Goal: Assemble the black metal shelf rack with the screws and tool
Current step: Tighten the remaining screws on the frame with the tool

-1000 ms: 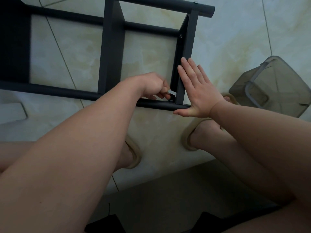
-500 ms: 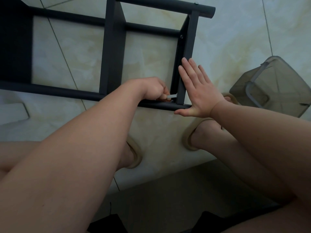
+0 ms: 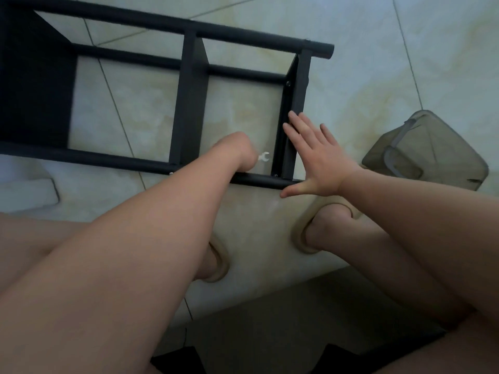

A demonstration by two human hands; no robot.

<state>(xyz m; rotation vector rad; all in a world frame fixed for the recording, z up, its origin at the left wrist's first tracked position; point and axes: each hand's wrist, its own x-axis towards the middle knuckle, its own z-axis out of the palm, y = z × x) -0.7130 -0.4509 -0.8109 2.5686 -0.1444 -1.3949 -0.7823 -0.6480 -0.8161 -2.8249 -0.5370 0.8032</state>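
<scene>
The black metal shelf rack (image 3: 189,103) lies on its side on the pale tiled floor. My left hand (image 3: 237,152) is curled round a small silver spanner (image 3: 264,157), whose open jaw sticks out to the right, a little short of the rack's end crosspiece (image 3: 293,114). A screw head (image 3: 275,175) shows at the lower corner where that crosspiece meets the near tube. My right hand (image 3: 321,157) lies flat with straight, spread fingers pressed against the outer face of the crosspiece.
A translucent grey plastic bin (image 3: 429,149) lies tipped on the floor at the right. A white object (image 3: 27,193) sits at the left edge. My feet in slippers (image 3: 310,233) rest just below the rack.
The view has shifted, so the rack sits lower in the frame. My left hand has drawn the spanner away from the corner screw, up and slightly left. My right hand stays pressed on the crosspiece.
</scene>
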